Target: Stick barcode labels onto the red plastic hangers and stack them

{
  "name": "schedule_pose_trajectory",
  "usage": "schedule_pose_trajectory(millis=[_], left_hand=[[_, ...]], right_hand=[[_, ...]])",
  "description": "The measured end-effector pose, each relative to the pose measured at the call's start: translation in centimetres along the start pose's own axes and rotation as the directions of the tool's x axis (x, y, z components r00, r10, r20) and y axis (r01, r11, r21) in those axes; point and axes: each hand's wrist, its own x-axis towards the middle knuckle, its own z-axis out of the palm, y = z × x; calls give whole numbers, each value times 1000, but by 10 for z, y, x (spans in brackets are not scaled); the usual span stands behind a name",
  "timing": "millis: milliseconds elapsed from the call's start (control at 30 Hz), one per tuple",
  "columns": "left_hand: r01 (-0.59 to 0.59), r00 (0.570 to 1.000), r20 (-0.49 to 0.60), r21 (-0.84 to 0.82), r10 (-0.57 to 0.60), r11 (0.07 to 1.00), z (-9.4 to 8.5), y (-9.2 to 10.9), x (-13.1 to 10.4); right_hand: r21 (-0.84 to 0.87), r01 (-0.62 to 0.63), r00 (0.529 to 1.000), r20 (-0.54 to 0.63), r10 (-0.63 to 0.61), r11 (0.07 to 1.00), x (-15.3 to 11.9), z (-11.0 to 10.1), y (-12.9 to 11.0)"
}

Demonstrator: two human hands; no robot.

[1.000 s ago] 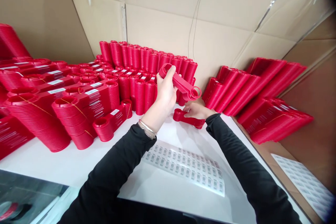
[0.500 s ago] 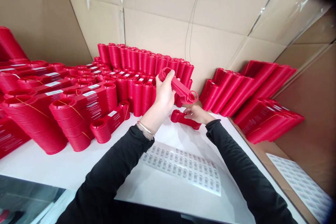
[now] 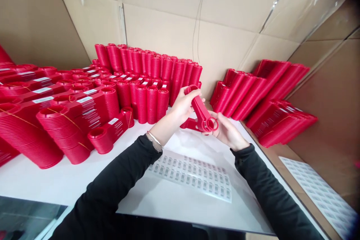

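My left hand (image 3: 183, 105) is closed round the upper end of a small red ring-ended plastic stack (image 3: 201, 109), holding it tilted above the table. At its lower end, where a loose ring (image 3: 214, 123) sticks out, my right hand (image 3: 228, 130) has its fingers closed on the ring. Some of those fingers are hidden behind the stack. Another red ring-ended piece (image 3: 188, 123) shows behind and below, partly covered by the held stack. On the white table (image 3: 157, 198) in front of my hands lies a sheet of barcode labels (image 3: 194, 176).
Tall red stacks (image 3: 135, 60) stand in rows along the cardboard wall (image 3: 157, 26). Banded, labelled stacks (image 3: 64, 131) crowd the left side. More red stacks (image 3: 253, 86) lean at the right, near a second label sheet (image 3: 317, 183).
My right hand has left the red piece on the table and come up to the lower end of the held stack. My left hand has lowered slightly, tilting the stack more steeply.
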Motion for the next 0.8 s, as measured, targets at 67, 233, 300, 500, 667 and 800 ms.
schedule_pose_trajectory(millis=[67,233,300,500,667,800], left_hand=[[52,997,59,41,-54,998,0,-10,-2],[-57,998,19,106,55,993,0,-30,-4],[-101,994,-23,148,106,984,1,-35,-6],[-53,997,60,147,45,988,1,-37,-11],[-19,996,86,146,6,989,1,-41,-21],[-6,999,43,160,-1,987,0,-43,-31]], right_hand=[[77,-44,997,67,39,996,-7,5,8],[200,-40,998,52,31,979,-11,20,29],[206,-13,1000,15,11,978,-12,23,33],[243,-63,982,186,17,968,-22,21,28],[193,-81,984,172,47,978,-26,25,30],[59,-100,995,21,99,993,-26,35,34]])
